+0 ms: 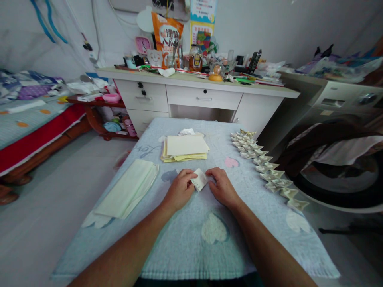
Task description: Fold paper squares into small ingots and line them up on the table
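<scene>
A small folded piece of pale paper (199, 179), squarish and turned on its corner, is between my hands above the cloth. My left hand (181, 189) pinches its left side, thumb on top and fingers curled beneath. Beside its right corner is my right hand (222, 187), the index fingertip at the paper's edge and the thumb apart from it; whether they touch is hard to tell. Folded paper boats (263, 162) stand in a long row along the table's right side. Beyond my hands lies a stack of cream and yellow paper sheets (187, 146).
A pale blue cloth (185, 239) with heart patterns covers the table. Long pale green paper sheets (127, 189) lie at left. Crumpled white tissue (186, 132) is behind the stack. A cluttered white desk (206, 97) stands beyond, a washing machine (344, 99) at right, a bed (38, 115) at left.
</scene>
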`<state>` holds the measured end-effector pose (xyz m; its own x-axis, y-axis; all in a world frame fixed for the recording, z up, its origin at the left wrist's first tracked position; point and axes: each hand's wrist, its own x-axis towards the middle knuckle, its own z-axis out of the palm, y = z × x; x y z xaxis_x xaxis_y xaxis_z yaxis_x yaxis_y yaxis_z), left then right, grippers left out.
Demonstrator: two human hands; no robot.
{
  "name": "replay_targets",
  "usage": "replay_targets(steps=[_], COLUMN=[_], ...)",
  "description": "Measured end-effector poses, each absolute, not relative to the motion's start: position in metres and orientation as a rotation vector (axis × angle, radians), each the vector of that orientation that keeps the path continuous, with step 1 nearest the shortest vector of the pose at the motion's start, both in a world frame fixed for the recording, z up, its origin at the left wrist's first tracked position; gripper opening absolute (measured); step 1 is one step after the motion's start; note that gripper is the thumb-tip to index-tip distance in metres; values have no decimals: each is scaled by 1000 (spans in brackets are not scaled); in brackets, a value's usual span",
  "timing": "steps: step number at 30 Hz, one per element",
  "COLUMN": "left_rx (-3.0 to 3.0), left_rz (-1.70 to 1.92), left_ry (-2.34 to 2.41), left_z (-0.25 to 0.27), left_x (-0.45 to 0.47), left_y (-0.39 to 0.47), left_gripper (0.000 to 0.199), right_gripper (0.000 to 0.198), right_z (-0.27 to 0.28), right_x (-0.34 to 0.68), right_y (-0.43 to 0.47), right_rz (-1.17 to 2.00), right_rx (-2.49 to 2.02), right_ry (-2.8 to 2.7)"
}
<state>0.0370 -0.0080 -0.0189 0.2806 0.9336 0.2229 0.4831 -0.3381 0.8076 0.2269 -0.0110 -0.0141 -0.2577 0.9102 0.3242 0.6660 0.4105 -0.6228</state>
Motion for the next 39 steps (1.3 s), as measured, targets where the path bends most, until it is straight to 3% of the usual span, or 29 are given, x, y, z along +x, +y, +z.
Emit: replay_targets(steps=[9, 16, 21, 30, 39], left_rx=[2033, 2039, 2048, 2049, 2080], left_rz=[911, 909, 891, 889, 874], left_ry=[1284, 1304, 1290, 1275, 1281], left_z=[-20, -19, -17, -15, -14], left_x=[36, 32, 32, 33, 33], left_y=[-8, -8, -9, -10, -10], left_gripper=[38, 32, 30, 28, 21], right_gripper=[43, 36, 43, 21, 17], right_z=[-11, -10, -9, -10, -12], right_x=[221, 223, 224, 223, 222], right_y=[-17, -16, -17, -15, -13], right_rz=[534, 567, 586, 582, 573], right_rx=[-1221, -1149, -1131, -1137, -1130], right_ry=[-2197, -2168, -2160, -2154, -2135])
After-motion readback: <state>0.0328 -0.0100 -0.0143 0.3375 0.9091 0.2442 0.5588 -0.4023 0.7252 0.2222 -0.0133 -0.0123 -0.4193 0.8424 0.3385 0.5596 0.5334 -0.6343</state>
